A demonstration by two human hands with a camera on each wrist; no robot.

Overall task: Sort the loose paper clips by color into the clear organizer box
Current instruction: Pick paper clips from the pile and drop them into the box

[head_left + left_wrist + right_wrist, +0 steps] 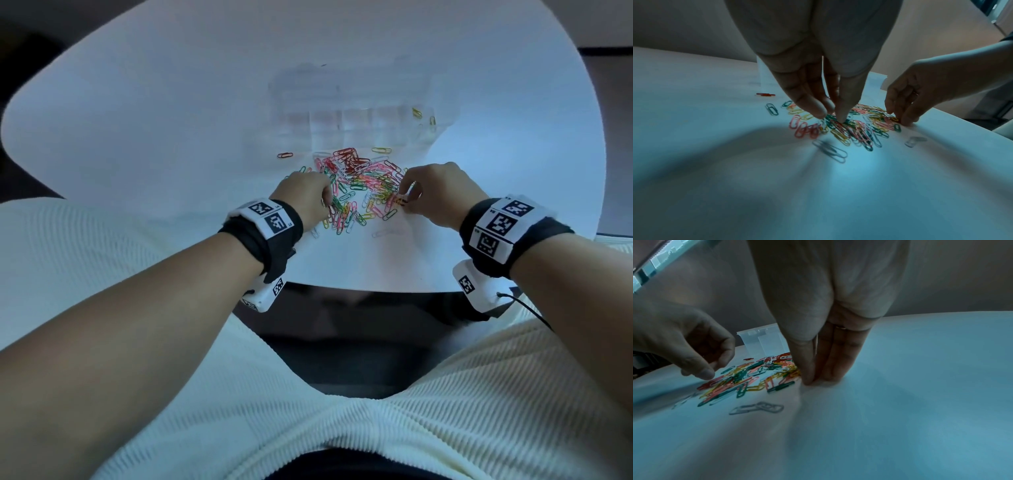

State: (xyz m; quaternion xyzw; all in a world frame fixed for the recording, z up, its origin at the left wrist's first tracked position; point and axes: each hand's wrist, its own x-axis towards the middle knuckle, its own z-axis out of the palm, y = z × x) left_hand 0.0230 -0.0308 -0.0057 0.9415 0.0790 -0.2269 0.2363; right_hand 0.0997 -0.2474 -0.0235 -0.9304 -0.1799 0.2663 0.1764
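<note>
A heap of loose paper clips [356, 185] in red, pink, green, yellow and white lies mid-table. Behind it stands the clear organizer box [342, 99], faint against the white top, with two yellow clips [417, 113] in its right end compartment. My left hand [308, 195] points down into the heap's left side, its thumb tip [841, 120] touching clips and its fingers a little apart from it. My right hand [431, 192] is at the heap's right edge, thumb and fingers [812, 379] pressed together on the table, pinching a yellow clip [401, 200].
A lone red clip [285, 155] and a yellow one [382, 150] lie between heap and box. White clips [383, 233] lie nearer to me. The white table [171, 137] ends at its front edge just behind my wrists.
</note>
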